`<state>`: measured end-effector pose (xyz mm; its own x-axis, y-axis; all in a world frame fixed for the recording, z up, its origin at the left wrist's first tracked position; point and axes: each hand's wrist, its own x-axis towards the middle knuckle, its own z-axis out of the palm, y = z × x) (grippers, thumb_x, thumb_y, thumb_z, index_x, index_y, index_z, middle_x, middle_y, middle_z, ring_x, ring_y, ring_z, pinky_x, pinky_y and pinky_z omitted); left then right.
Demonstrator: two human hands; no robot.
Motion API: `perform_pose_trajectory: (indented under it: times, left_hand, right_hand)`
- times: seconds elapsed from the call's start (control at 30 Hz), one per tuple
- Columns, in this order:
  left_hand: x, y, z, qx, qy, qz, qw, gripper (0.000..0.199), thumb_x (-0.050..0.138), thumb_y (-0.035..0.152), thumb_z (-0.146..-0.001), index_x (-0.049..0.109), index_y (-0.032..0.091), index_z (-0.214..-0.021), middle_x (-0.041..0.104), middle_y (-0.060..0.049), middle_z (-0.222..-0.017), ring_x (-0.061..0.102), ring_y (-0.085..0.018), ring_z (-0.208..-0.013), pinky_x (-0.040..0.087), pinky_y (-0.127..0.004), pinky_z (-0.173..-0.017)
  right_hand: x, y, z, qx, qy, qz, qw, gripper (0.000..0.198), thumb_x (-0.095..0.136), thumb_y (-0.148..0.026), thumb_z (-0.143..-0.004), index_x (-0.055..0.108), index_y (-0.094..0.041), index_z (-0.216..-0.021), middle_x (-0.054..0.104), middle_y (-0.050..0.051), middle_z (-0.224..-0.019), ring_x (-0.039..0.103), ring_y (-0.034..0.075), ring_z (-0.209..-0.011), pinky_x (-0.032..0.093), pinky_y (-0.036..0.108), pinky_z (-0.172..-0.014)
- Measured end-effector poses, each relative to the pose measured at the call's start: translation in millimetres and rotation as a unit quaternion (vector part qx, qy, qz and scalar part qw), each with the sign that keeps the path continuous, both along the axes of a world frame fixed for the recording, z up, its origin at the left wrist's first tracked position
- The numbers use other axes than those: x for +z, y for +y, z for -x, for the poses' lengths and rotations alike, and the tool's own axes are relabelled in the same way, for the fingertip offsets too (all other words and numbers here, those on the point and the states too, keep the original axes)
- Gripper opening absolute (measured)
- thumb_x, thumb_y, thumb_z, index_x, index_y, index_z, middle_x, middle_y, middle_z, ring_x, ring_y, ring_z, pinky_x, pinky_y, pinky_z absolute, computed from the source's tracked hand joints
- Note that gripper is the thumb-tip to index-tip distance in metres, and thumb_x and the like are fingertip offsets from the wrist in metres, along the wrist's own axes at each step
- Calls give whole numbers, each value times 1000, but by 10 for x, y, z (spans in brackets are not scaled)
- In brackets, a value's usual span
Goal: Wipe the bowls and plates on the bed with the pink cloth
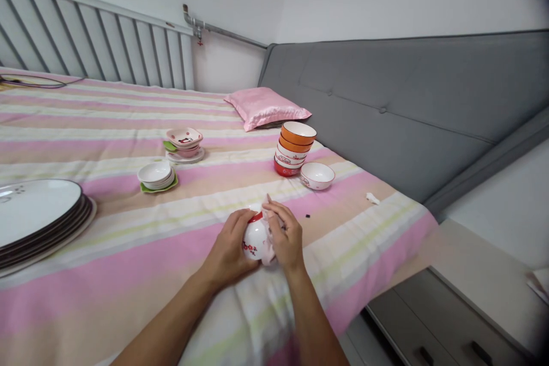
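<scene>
A white bowl (256, 238) with red blossom prints and a red band is tilted between my hands, just above the striped bedsheet. My left hand (231, 243) grips its left side, fingers over the top edge and thumb below. On the bowl's right side my right hand (286, 238) presses a pale pink cloth (266, 249), fingers closed round it. Part of the bowl is hidden behind the cloth and fingers. Beyond my hands rise several stacked bowls (293, 151), orange on top and red at the bottom. A single white bowl (317, 177) with a red rim rests beside that stack.
Large dark-rimmed plates (40, 206) are piled at the left. Small white dishes (155, 174) and pink square dishes (184, 138) stand behind them. A pink pillow (268, 106) lies near the grey headboard (386, 86). Crumpled white tissue (372, 199) is at right, above a drawer cabinet (433, 314).
</scene>
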<state>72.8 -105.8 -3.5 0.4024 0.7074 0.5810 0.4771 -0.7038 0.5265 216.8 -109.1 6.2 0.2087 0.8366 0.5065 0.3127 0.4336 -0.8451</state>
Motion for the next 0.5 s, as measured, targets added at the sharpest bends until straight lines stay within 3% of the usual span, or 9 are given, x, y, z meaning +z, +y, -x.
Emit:
perform_pose_trajectory:
  times: [0.13, 0.3, 0.37, 0.5]
  left_hand:
    - [-45, 3, -12, -4, 41, -82, 996, 73, 69, 21, -61, 38, 14, -127, 49, -17, -120, 48, -28, -114, 42, -43, -97]
    - [-33, 2, -10, -10, 88, -184, 979, 70, 67, 23, -68, 37, 10, -129, 54, -20, -117, 48, -31, -116, 30, -55, -105]
    - [-5, -16, -13, -19, 100, -211, 972, 65, 65, 19, -70, 38, 9, -128, 56, -20, -116, 49, -30, -117, 29, -55, -107]
    - [31, -58, -36, -50, 126, -239, 962, 57, 58, 11, -74, 40, 9, -129, 59, -17, -114, 48, -27, -119, 27, -53, -108]
  right_hand:
    - [-124, 95, -81, 9, 135, 82, 987, 27, 51, -33, -84, 69, -18, -96, 68, 6, -107, 59, 19, -104, 43, 33, -95]
    - [-136, 144, -135, 48, 303, 167, 937, 32, 55, -37, -78, 67, -19, -101, 66, 4, -111, 58, 19, -107, 43, 31, -94]
    - [-102, 141, -157, 62, 384, 192, 901, 32, 58, -35, -75, 67, -18, -100, 67, 3, -108, 60, 18, -104, 45, 28, -91]
    - [-62, 113, -212, 80, 526, 278, 800, 22, 59, -34, -72, 66, -16, -83, 71, 2, -82, 66, 17, -81, 51, 28, -78]
